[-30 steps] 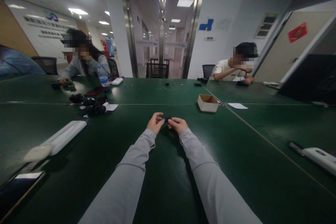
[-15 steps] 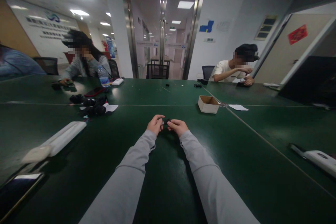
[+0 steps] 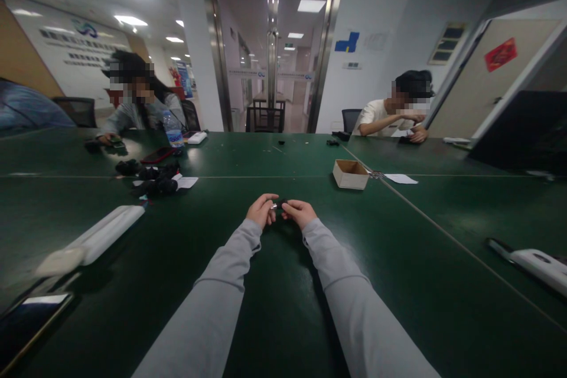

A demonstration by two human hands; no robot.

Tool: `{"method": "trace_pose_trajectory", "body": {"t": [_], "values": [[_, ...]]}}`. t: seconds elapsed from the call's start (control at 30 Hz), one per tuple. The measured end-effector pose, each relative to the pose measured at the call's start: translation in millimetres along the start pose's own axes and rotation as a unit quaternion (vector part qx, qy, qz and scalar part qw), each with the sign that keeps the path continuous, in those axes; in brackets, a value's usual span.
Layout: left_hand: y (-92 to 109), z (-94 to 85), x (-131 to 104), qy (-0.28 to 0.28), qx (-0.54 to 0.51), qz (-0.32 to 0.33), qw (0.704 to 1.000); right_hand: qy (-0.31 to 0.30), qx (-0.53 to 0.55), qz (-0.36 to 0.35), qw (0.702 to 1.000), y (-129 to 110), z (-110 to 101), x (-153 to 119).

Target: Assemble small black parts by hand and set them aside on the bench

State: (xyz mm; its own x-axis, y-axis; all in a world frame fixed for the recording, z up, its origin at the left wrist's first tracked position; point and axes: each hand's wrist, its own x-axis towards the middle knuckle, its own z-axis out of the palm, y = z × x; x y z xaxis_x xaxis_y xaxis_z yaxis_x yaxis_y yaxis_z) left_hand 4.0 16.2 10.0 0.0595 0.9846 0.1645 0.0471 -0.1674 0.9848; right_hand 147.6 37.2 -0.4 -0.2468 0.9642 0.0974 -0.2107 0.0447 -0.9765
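Over the middle of the green table (image 3: 283,283), my two hands meet at a small black piece with a silvery metal end (image 3: 280,205); its exact kind is too small to make out. My left hand (image 3: 260,211) pinches the silvery end between thumb and fingers. On the other side, my right hand (image 3: 300,212) grips the black end with its fingertips. The fingers cover part of the piece. Ahead and to the right of my hands stands an open cardboard box (image 3: 351,176).
Black parts (image 3: 159,180) lie on white paper to the left. A white long case (image 3: 110,230) and a phone (image 3: 33,331) are nearer left. A white device (image 3: 540,269) lies far right. Two people sit across the table, beside a water bottle (image 3: 173,130) and a dark screen (image 3: 527,136).
The silvery end shows a little more between my fingers, and the black piece has shifted slightly. Both hands keep their hold in nearly the same place.
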Motion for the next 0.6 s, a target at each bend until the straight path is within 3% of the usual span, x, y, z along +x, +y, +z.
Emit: {"method": "trace_pose_trajectory", "body": {"t": [0.6], "values": [[-6.8, -0.6, 3.1, 0.027, 0.038, 0.026, 0.999, 0.005, 0.007, 0.002, 1.0, 1.9, -0.3, 3.0]]}}
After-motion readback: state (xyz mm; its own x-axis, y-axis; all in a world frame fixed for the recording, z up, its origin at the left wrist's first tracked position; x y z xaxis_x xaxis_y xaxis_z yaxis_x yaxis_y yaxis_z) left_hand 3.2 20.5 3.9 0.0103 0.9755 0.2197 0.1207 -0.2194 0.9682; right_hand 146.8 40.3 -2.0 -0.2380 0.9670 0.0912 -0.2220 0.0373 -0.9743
